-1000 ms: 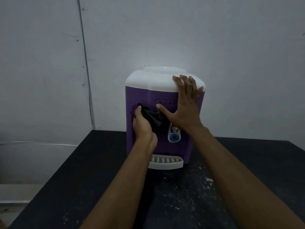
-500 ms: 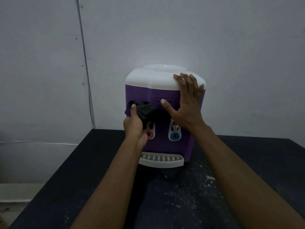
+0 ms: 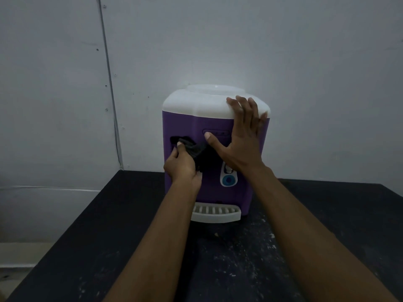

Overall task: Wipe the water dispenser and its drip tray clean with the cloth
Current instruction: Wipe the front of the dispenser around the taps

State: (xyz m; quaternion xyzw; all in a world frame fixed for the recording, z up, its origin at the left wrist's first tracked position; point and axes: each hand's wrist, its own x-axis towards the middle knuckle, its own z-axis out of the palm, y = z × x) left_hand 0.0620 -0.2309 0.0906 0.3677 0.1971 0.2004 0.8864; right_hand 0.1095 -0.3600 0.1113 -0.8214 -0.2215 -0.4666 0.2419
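Note:
A purple water dispenser [image 3: 235, 192] with a white top stands on the black table near the wall. Its white slotted drip tray [image 3: 216, 213] juts out at the bottom front. My left hand [image 3: 181, 166] grips a dark cloth [image 3: 196, 152] and holds it against the dispenser's front left face. My right hand [image 3: 242, 138] lies flat on the upper right front, fingers spread over the white top's edge, thumb pointing left. The blue tap button [image 3: 228, 180] shows below my right wrist; the left tap is hidden by my left hand.
The black table [image 3: 109, 236] carries white specks and scuffs in front of the dispenser. A grey panelled wall [image 3: 65, 83] rises right behind it. The table's left edge drops off to a pale floor.
My left hand with the cloth has slid across the front and now covers the red tap. The right hand keeps its place on the top right.

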